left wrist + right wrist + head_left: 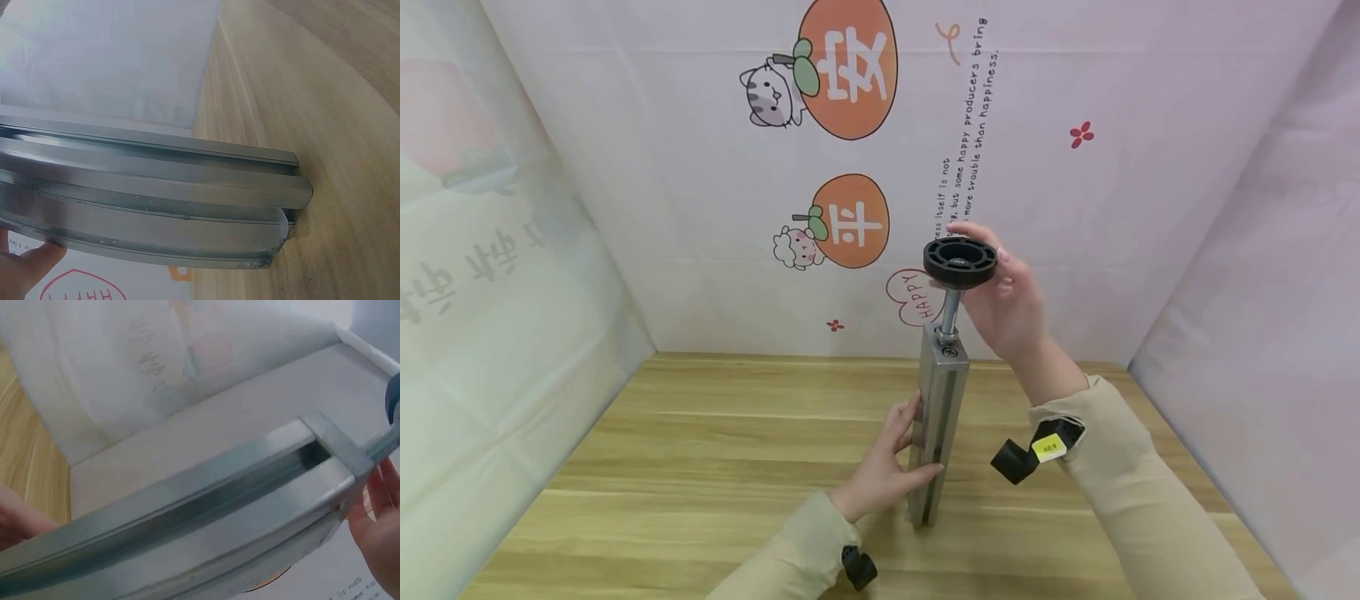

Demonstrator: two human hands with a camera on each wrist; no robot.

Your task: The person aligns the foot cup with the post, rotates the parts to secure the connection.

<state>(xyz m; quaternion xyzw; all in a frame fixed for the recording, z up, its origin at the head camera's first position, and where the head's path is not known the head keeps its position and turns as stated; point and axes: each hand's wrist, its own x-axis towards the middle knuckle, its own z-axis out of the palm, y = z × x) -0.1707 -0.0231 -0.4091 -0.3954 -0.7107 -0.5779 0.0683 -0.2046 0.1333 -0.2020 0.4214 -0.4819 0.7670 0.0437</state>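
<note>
Wooden tabletop [737, 467] lies beneath the near-upright metal bar [937, 417] my left hand [880, 477] grips; my right hand [1011, 308] grasps its black foot [959, 274], probably adjusting it; next turn wants steady bracing.

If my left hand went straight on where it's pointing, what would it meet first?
Most likely the metal bar, which the left hand is gripping between thumb and fingers; how deep that grip sits is hard to judge.
</note>
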